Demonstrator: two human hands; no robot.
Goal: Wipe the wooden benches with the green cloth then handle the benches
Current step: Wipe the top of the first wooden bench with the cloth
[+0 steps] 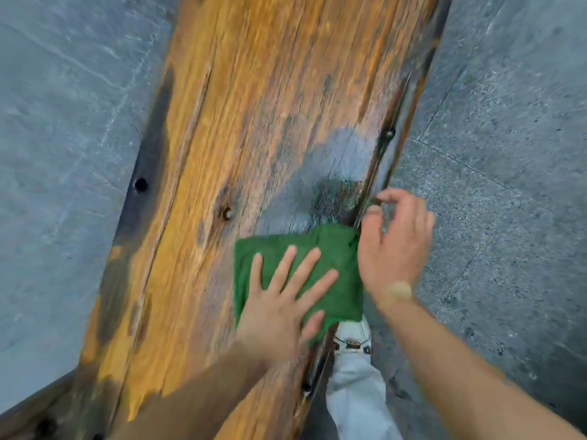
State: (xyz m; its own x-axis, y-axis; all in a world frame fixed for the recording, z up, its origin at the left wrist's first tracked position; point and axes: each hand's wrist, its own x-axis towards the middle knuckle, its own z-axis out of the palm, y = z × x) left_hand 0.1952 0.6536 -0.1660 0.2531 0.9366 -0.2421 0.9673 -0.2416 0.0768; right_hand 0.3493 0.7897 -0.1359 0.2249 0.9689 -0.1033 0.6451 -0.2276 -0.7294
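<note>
The green cloth [330, 274] lies flat near the wooden bench [254, 122]'s right edge. Left hand [282, 309] presses it, fingers spread straight. Right hand [394, 246] hovers beside it, loosely curled, empty. The cloth looks soft, limp, damp; palm pressure suits it best.

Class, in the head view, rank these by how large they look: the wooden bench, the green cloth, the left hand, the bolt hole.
1. wooden bench
2. green cloth
3. left hand, partly covering the cloth
4. bolt hole
</note>
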